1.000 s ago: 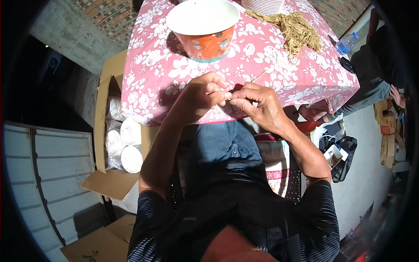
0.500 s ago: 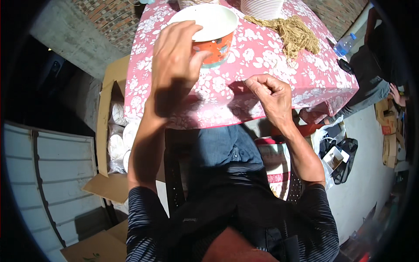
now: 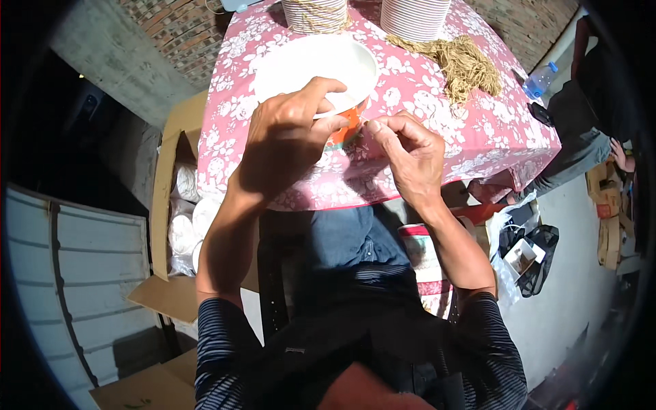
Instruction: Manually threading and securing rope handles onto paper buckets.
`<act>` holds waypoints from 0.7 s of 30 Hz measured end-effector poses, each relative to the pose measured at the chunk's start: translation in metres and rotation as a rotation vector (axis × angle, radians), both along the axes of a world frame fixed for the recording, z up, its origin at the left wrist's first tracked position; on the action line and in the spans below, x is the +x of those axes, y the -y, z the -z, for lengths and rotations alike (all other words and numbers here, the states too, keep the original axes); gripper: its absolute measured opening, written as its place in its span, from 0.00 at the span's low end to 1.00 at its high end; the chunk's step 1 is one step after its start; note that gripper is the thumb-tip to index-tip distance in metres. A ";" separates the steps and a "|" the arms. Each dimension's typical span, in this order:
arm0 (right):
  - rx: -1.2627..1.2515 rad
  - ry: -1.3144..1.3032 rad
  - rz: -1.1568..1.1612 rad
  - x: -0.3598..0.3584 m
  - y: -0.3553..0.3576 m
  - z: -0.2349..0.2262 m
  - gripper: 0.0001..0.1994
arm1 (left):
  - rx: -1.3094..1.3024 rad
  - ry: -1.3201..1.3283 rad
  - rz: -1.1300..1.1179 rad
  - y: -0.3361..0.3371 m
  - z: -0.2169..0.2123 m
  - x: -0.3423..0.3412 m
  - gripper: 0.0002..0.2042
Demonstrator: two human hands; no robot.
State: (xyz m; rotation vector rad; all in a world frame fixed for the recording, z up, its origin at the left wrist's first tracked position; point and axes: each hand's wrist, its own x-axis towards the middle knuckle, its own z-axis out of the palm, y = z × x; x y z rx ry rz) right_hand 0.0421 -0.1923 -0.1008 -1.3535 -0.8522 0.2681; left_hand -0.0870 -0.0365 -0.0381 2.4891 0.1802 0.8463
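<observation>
The table under a pink cloth with white flowers fills the upper middle, its near edge bending just above the person's lap; open cloth lies to the right of the hands, toward the far right corner; left of the table an open brown cardboard box holds white round stacks. The wide paper bowl, white inside and orange outside, stands near the table's front edge; the left hand grips its near rim, fingers curled over the lip and thumb against the orange wall; the right hand sits just beside the bowl, fingertips pinched narrow, though on what I cannot tell. Behind the bowl stand 2 stacks of pale cups; a loose heap of tan straw-like twine lies right of them; a small clear plastic bottle lies at the far right edge.
</observation>
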 end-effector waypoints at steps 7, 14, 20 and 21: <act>-0.004 0.055 0.076 0.000 -0.006 0.006 0.04 | 0.026 -0.015 -0.021 0.001 0.008 0.004 0.14; 0.034 0.188 0.170 -0.003 -0.011 0.010 0.03 | -0.024 -0.036 -0.024 0.002 0.008 0.002 0.14; 0.031 0.152 0.187 -0.003 -0.015 0.009 0.04 | -0.010 -0.044 -0.027 0.004 0.007 0.003 0.14; 0.013 0.170 0.190 -0.004 -0.015 0.008 0.05 | -0.010 -0.045 -0.028 0.004 0.007 0.003 0.14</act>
